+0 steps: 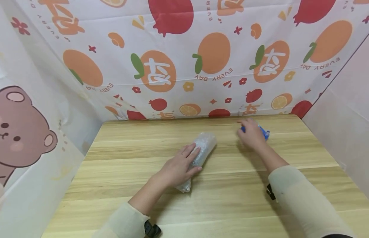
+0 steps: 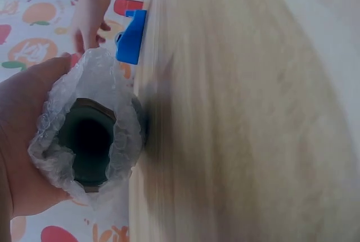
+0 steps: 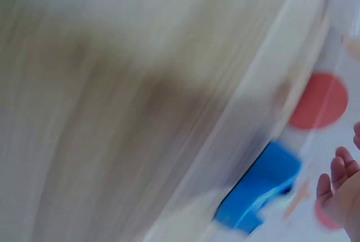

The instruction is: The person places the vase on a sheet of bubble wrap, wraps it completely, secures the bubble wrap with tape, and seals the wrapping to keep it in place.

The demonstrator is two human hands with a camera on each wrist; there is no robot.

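Note:
In the head view my left hand (image 1: 178,167) rests over a roll of bubble wrap (image 1: 203,147) that lies slantwise on the table, its fingers laid across the top and the thumb toward the near end. The left wrist view looks into the open end of the bubble wrap (image 2: 126,140), where a dark, hollow, greenish thing (image 2: 90,146) sits inside. My right hand (image 1: 251,134) hovers by a blue tape dispenser (image 1: 264,133) toward the back right. The right wrist view has its loosely bent fingers (image 3: 339,169) apart from the dispenser (image 3: 261,183).
The wood-grain table (image 1: 119,175) meets a fruit-print cloth (image 1: 184,59) hung along its back edge. A pale cloth with a bear print (image 1: 20,129) hangs at the left, and a plain pale one (image 1: 350,109) at the right.

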